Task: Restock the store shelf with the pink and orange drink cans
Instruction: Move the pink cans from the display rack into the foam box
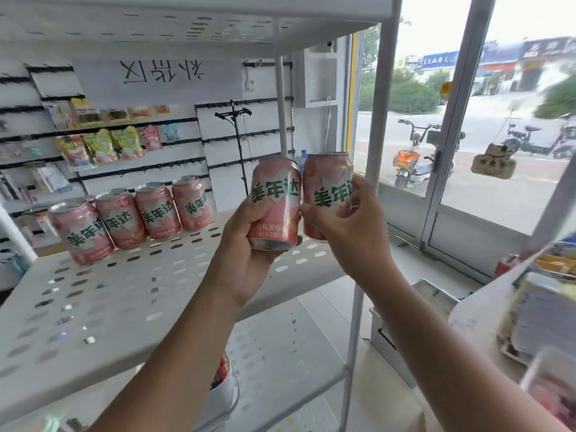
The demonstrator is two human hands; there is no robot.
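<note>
My left hand [249, 244] grips a pink can [276, 194] with green lettering, held upright above the right part of the white perforated shelf [131, 291]. My right hand [349, 226] grips a second pink can [328, 185] right beside it, the two cans nearly touching. Several matching pink cans [131, 216] stand in a row along the shelf's back edge, to the left of my hands. No orange can is visible.
A white upright post [282, 107] rises just behind the held cans and another post [378, 120] stands at the shelf's right corner. A shelf board [187, 23] hangs overhead. Snack bags [103, 145] hang on the back wall. A counter with stacked items [530, 322] sits at right.
</note>
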